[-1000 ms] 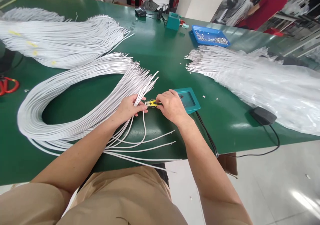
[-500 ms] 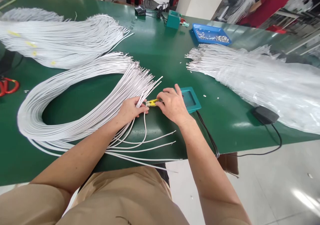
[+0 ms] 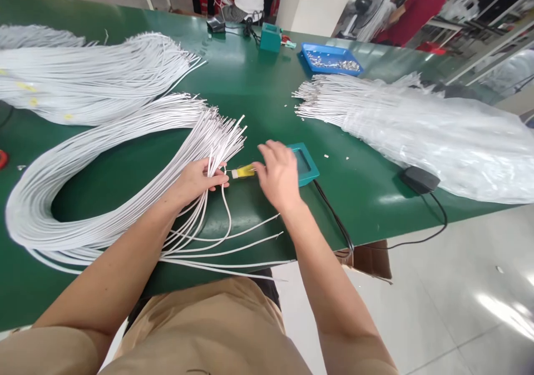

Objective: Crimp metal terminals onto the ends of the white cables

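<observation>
My left hand [image 3: 204, 180] is closed around a few white cables [image 3: 217, 162] at the near side of the big looped bundle [image 3: 62, 163]. Just right of its fingertips is a small yellow piece with a whitish end [image 3: 243, 171], slightly blurred. A thin strand seems to show between that end and my left fingers. My right hand [image 3: 278, 172], smeared a little by motion, has its thumb close to the yellow piece and its fingers raised apart from the thumb. Behind the right hand sits a teal box with a recessed top [image 3: 305, 164], partly covered by it.
A second cable bundle [image 3: 104, 74] lies at back left. Bagged cables [image 3: 417, 130] lie right, near a black pedal-like block [image 3: 420, 180] with a cord. A blue tray of small metal parts [image 3: 311, 49] and a green box [image 3: 270, 37] stand behind. Other people are beyond the table.
My right fingers have lifted and spread from their pinch at the yellow piece. The yellow piece sits a little farther from my left fingers. The view has swung right.
</observation>
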Demonstrator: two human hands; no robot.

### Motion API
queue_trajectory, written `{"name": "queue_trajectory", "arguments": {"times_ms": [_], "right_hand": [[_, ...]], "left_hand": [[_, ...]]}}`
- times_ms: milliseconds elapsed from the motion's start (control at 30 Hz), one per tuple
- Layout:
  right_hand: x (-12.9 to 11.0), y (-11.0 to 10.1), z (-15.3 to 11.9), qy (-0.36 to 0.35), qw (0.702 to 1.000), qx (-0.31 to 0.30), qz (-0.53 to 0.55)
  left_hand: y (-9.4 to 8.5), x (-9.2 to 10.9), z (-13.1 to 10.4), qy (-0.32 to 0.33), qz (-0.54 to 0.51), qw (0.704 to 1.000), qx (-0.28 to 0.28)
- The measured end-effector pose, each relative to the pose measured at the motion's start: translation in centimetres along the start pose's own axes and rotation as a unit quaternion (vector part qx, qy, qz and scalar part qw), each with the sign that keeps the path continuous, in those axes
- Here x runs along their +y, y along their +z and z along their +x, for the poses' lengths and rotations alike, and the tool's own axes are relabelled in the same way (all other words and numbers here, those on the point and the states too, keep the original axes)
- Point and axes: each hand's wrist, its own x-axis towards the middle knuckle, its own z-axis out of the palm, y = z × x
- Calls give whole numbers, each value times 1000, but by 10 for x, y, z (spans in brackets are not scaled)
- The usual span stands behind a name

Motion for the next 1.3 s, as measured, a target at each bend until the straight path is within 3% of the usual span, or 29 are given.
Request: {"name": "queue_trajectory", "arguments": {"times_ms": [67, 133, 200, 333, 467, 500, 600, 700, 833, 1033, 1167, 1233, 1300], "right_hand": [[-28, -7, -15, -101, 990, -60, 78], [-56, -7, -34, -221, 958, -153, 97], [-79, -3, -56, -271, 940, -196, 69], [-100, -2, -88, -214, 936, -279, 7], [-91, -21, -81, -152, 903, -382, 126], [-85, -25, -73, -124, 905, -372, 164], [-70, -25, -48, 64, 943, -244, 218], [-61, -9, -33, 161, 924, -189, 290], [-62, 9, -34, 192, 876, -186, 402], [-68, 9, -46, 218, 866, -175, 414], [-64, 7, -45, 220, 861, -197, 415], [-55, 5, -37, 224, 858, -174, 429], [-45, 3, -26, 239, 847, -112, 462]], "left_hand": [[-4, -1, 0, 20, -17, 1000, -9], [-6, -1, 0, 22, -32, 999, -24], [-7, 0, -2, 15, -39, 999, -31], [-9, 8, -7, -8, -54, 998, -37], [-9, 15, -13, -31, -100, 991, -78], [-8, 16, -14, -30, -106, 990, -86], [-7, 18, -17, -24, -118, 986, -112], [-7, 18, -19, -19, -118, 982, -145], [-11, 16, -16, -16, -109, 979, -169], [-15, 16, -9, -8, -152, 986, -66], [-9, 13, -8, -2, -155, 984, -83], [-6, 12, -8, 12, -150, 985, -82], [-3, 11, -8, 27, -133, 988, -75]]}}
